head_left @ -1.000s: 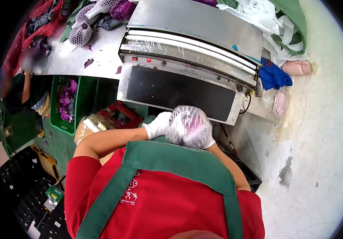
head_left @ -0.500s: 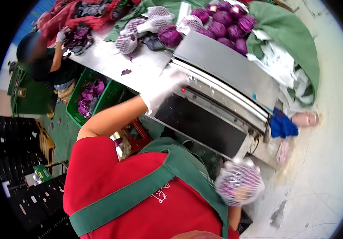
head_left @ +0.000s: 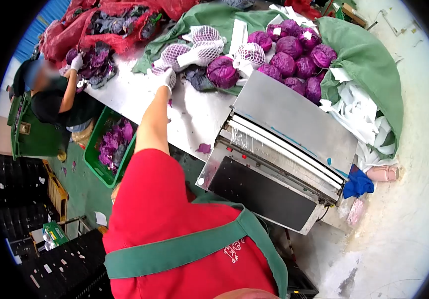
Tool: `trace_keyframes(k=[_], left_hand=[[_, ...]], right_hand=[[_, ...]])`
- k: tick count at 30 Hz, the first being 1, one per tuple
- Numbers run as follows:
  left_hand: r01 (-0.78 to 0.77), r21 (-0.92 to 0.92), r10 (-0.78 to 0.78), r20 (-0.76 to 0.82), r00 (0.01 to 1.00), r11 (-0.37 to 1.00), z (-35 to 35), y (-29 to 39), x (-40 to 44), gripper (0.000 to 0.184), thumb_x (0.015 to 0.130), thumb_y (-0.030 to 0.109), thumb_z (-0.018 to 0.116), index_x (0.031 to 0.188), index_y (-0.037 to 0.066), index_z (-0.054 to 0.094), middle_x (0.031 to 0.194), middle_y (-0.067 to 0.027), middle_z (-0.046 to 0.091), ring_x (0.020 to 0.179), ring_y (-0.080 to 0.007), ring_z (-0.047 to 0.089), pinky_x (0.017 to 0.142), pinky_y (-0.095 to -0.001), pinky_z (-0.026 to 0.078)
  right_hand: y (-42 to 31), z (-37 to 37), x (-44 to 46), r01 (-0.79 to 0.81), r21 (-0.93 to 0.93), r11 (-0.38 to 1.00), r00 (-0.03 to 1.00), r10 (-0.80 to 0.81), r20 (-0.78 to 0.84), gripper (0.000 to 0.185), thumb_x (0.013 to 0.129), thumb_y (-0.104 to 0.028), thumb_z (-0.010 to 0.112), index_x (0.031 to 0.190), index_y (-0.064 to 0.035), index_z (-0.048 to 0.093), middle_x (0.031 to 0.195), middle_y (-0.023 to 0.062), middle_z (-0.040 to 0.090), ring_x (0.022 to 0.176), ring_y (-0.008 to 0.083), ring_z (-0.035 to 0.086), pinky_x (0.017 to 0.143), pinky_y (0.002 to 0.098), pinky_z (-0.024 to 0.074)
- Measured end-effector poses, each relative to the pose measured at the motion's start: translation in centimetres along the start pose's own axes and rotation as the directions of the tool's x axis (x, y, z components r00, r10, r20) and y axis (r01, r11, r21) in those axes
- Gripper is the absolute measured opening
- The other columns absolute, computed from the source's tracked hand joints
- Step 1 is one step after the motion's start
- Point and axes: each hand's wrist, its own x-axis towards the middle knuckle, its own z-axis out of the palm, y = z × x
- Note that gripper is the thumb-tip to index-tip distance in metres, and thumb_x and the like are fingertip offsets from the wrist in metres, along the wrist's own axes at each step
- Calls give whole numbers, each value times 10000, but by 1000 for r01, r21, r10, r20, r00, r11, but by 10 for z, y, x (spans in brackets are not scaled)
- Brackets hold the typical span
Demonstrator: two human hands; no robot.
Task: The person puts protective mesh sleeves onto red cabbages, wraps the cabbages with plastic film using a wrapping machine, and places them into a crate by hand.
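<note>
My left hand [head_left: 159, 82], in a white glove, reaches far across the steel table [head_left: 187, 117]. Its fingers are curled round the nearest netted cabbage [head_left: 172, 79], at the left end of a group in white foam nets. Other netted cabbages [head_left: 205, 50] lie just beyond it. A bare purple cabbage [head_left: 223, 72] rests to the right, beside dark loose leaves [head_left: 198, 78]. My right hand is out of view, and so is the plastic-wrapped cabbage.
The wrapping machine [head_left: 294, 129] stands on the right, with several purple cabbages [head_left: 289, 47] behind it. White nets [head_left: 356, 107] lie on green cloth [head_left: 374, 65]. A green crate [head_left: 94, 162] holds leaves. A co-worker [head_left: 50, 99] handles dark cabbage leaves at the upper left.
My left hand has left the wrapped cabbage, passed over the machine and reached the netted ones. My right hand carried the wrapped cabbage right, then out of view. The view has swung left.
</note>
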Motion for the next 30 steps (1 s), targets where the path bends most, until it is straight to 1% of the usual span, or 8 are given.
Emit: trace_keyframes(k=[6, 8, 9, 12, 20, 23, 28, 30], left_hand=[[284, -632, -14, 396, 918, 721, -50, -39, 35, 561, 832, 413, 691, 1289, 108, 581, 1205, -78, 650, 1079, -231, 616, 932, -387, 504], [670, -599, -121, 699, 705, 438, -76, -27, 21, 459, 948, 427, 491, 1277, 124, 594, 1182, -62, 663, 1087, -228, 619, 935, -392, 513], [671, -687, 209, 726, 656, 279, -73, -21, 19, 486, 963, 475, 412, 1287, 159, 587, 1213, -71, 647, 1112, -255, 610, 921, -462, 524], [763, -566, 227, 824, 519, 313, -95, 29, -31, 561, 949, 541, 441, 1329, 140, 540, 1319, -98, 576, 1142, -319, 591, 917, -555, 524], [-49, -826, 813, 540, 220, 562, -87, 180, -280, 818, 775, 197, 787, 1441, 38, 340, 1329, -130, 497, 1209, -218, 515, 1045, -334, 428], [55, -838, 839, 543, 5, 542, -60, 187, -355, 868, 707, 230, 829, 1424, 30, 382, 1361, -148, 469, 1268, -233, 459, 1096, -372, 362], [-347, -864, 831, 470, -296, 365, -51, 195, -389, 981, 670, 293, 849, 1490, 135, 335, 1489, -188, 362, 1393, -377, 258, 1159, -454, 255], [-403, -861, 859, 436, -267, 311, -64, 197, -371, 1035, 676, 416, 846, 1512, 135, 303, 1521, -201, 301, 1436, -390, 171, 1157, -496, 239]], right_hand=[[-8, -14, 12, 80, -138, 987, 988, -96, -118, 331, 994, -210, 426, 1219, 0, 547, 1157, 99, 591, 1067, 205, 560, 927, 337, 465], [-18, -9, 15, 110, -180, 978, 983, -133, -123, 330, 993, -188, 429, 1236, 4, 542, 1174, 98, 590, 1082, 197, 560, 935, 328, 465], [-25, -9, 16, 144, -202, 969, 976, -173, -134, 330, 993, -177, 431, 1245, 6, 539, 1183, 98, 589, 1089, 192, 560, 939, 323, 464], [-63, 19, 18, 315, -276, 908, 941, -337, -36, 334, 992, -143, 436, 1271, 13, 532, 1208, 96, 588, 1110, 180, 560, 952, 309, 464], [-88, 332, -14, 779, -88, 621, 314, -265, 912, 399, 1005, -103, 434, 1390, 0, 466, 1303, 72, 558, 1141, 129, 566, 976, 269, 464], [-48, 430, -18, 461, -353, 814, 549, 51, 834, 615, 998, -437, 497, 1469, -63, 368, 1367, 38, 509, 1138, 135, 562, 995, 303, 442], [-8, 438, 38, 234, -184, 955, 343, 96, 935, 479, 1004, -428, 503, 1322, -71, 530, 1178, 28, 624, 1064, 116, 582, 943, 313, 474], [-34, 422, 14, 192, -369, 909, 536, 218, 816, 444, 1014, -390, 487, 1344, -94, 512, 1213, 40, 615, 1082, 141, 586, 958, 350, 482]])
